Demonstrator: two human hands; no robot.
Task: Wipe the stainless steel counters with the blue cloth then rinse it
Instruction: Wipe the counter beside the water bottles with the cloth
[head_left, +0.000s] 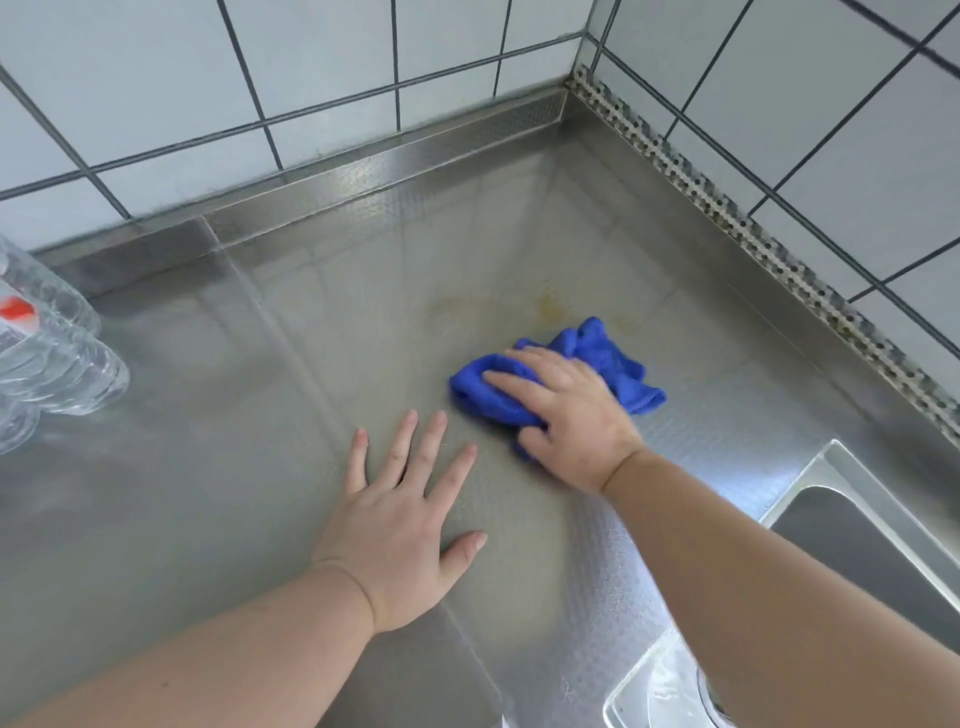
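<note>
A crumpled blue cloth (602, 358) lies on the stainless steel counter (322, 322), right of centre. My right hand (566, 415) lies on top of it, pressing it to the steel, with the thumb tucked against the cloth's near edge. My left hand (400, 530) rests flat on the bare counter just left of the cloth, fingers spread and straight, holding nothing. A faint yellowish stain (545, 304) marks the counter just beyond the cloth.
Clear plastic bottles (47, 358) with a red label stand at the left edge. A sink basin (878, 551) opens at the lower right, with a clear container (660, 691) below it. White tiled walls meet in the far corner above a perforated metal strip (727, 208).
</note>
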